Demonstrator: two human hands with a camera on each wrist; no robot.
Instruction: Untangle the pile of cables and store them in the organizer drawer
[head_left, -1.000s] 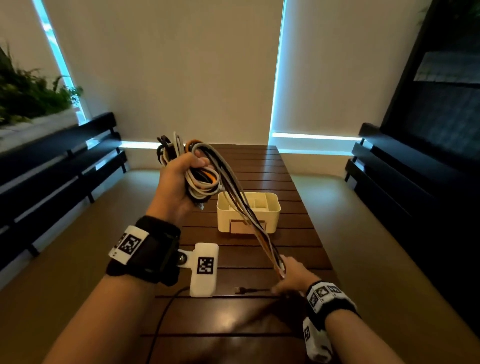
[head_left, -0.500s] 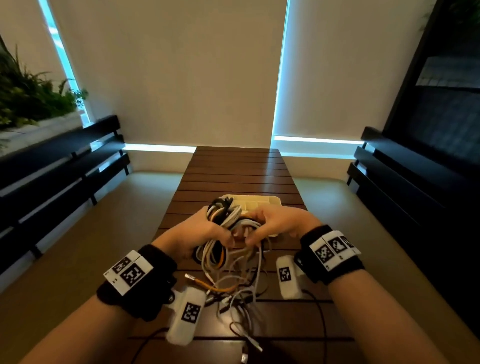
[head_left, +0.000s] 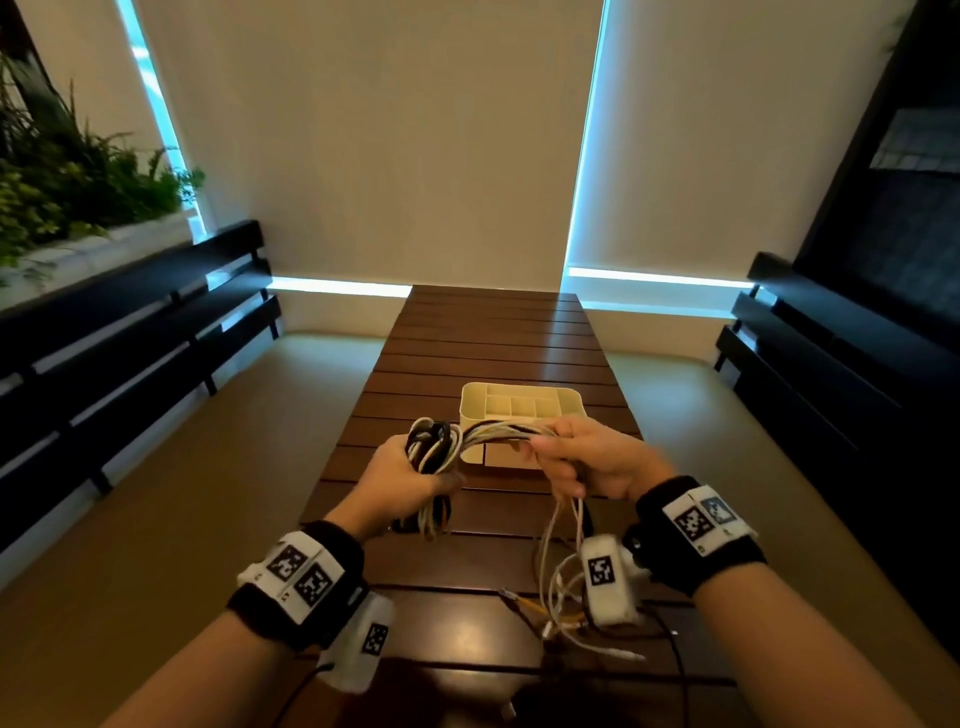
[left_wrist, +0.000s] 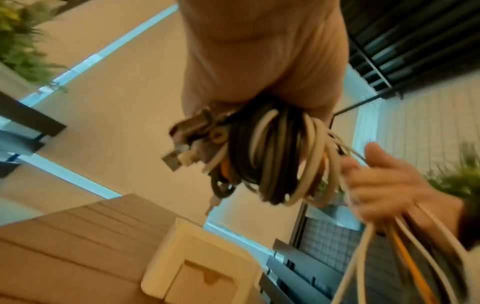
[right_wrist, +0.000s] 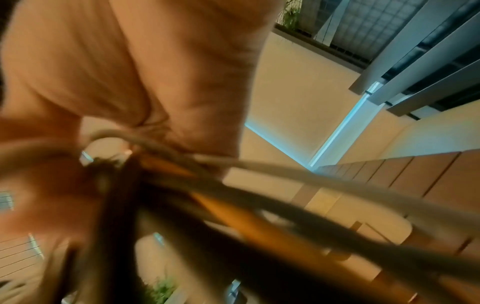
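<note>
- The left hand grips a coil of cables, black, white and orange. Its fingers are curled round the loops, and the coil stands up out of the fist, held clear of the surface.
- In the left wrist view the loops hang under the palm. A metal USB plug sticks out of the bundle on the side away from the right hand.
- The right hand is level with the left one and near it, and it is closed round the same cables. A short span of strands runs from the coil straight across into its fingers.
- Below the right hand the strands drop out of the fist, white ones and an orange one. Their loose ends lie in a tangle on the surface under the right wrist.
- The right wrist view is blurred. It shows dark, white and orange strands running out from under the curled fingers, and nothing finer can be told.
- A cream box with open compartments stands on the surface just beyond both hands, partly hidden behind the span of cables between them.
- A small drawer shows in the wall of the box that faces the hands.
- Both wrists wear black bands with printed markers.
</note>
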